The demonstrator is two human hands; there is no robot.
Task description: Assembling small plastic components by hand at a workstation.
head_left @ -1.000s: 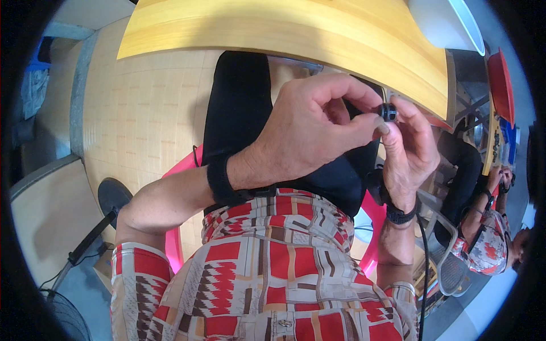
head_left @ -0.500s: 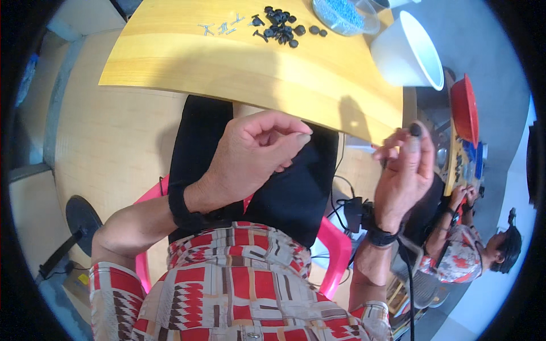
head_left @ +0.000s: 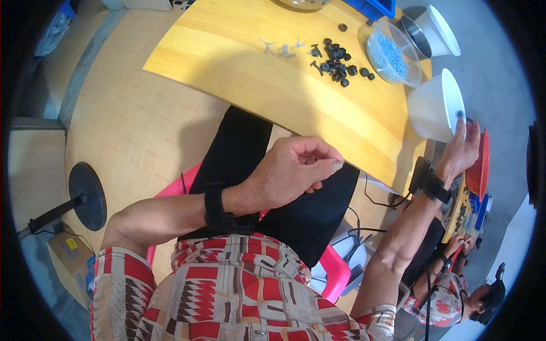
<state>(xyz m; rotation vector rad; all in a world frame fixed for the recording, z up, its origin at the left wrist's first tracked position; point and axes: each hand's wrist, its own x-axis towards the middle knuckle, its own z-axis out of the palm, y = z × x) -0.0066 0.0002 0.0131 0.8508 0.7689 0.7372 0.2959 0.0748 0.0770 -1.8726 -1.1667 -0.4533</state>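
My right hand (head_left: 459, 150) reaches to the rim of a white plastic tub (head_left: 427, 112) at the table's right side. Between its fingertips is a small round black knob (head_left: 460, 115), at the tub's mouth. My left hand (head_left: 293, 173) hovers above my lap near the table edge, thumb and fingers pinched together; anything inside the pinch is hidden. On the table lie a loose pile of black knobs (head_left: 336, 66), some with stems, and several small metal screws (head_left: 282, 51) to their left. A clear bowl (head_left: 410, 76) holds light blue bits.
A metal bowl (head_left: 415, 35), another white tub (head_left: 438, 31) and a blue bin (head_left: 375, 7) stand at the far right of the wooden table (head_left: 239, 62). A red basin (head_left: 479, 165) is beyond my right hand. A co-worker (head_left: 449, 298) sits at the right. Cables hang below the table edge.
My right hand has moved right and away from me, carrying the black knob to the white tub. My left hand stays pinched. The view has shifted, showing more of the table's far right.
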